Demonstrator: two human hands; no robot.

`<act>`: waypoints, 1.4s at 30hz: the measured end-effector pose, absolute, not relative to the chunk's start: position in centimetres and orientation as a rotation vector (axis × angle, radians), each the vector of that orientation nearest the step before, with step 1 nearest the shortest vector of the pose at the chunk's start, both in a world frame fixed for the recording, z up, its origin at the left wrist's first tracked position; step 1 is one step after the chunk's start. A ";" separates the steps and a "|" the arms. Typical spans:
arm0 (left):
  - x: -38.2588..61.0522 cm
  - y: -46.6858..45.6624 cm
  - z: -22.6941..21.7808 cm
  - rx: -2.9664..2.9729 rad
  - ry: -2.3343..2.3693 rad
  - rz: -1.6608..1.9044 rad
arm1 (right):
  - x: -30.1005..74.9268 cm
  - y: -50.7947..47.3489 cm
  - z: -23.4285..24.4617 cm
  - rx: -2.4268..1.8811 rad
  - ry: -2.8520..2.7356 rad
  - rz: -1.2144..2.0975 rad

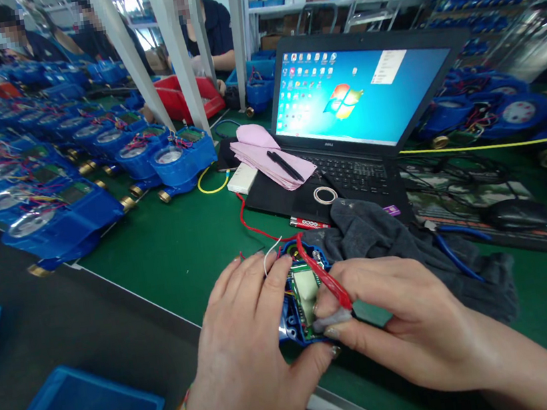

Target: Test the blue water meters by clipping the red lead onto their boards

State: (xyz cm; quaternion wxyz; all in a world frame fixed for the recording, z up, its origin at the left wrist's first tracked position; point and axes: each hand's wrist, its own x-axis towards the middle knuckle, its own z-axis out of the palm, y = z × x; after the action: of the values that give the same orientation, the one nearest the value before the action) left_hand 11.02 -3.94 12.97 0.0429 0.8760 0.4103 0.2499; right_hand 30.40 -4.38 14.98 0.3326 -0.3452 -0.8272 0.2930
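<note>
Both hands, left hand [251,342] and right hand [394,323], grip the blue meter housing [297,309] at the table edge [128,292].

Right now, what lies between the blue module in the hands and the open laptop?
In the head view, a dark grey cloth lies between the blue module and the laptop, with a red wire running past on the left.

A green bench [168,246] carries blue meters [182,163] far left, a laptop [358,126] and a grey cloth [410,247] right.
</note>
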 end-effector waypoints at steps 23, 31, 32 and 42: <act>11.1 -3.7 13.0 2.700 1.264 0.772 | 30.5 -4.3 15.0 -0.905 -2.153 0.744; 11.0 -3.9 12.9 2.703 1.271 0.793 | 30.5 -4.3 15.1 -0.888 -2.175 0.744; 11.0 -3.9 12.9 2.699 1.273 0.787 | 30.5 -4.3 15.1 -0.891 -2.176 0.748; 11.1 -3.8 13.1 2.692 1.264 0.776 | 30.5 -4.4 15.1 -0.918 -2.157 0.742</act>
State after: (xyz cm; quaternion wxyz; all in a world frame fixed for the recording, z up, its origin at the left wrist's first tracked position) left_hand 11.13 -3.76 13.13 0.0341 0.8753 0.4110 0.2524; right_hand 30.54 -4.38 15.07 0.3350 -0.3518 -0.8266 0.2842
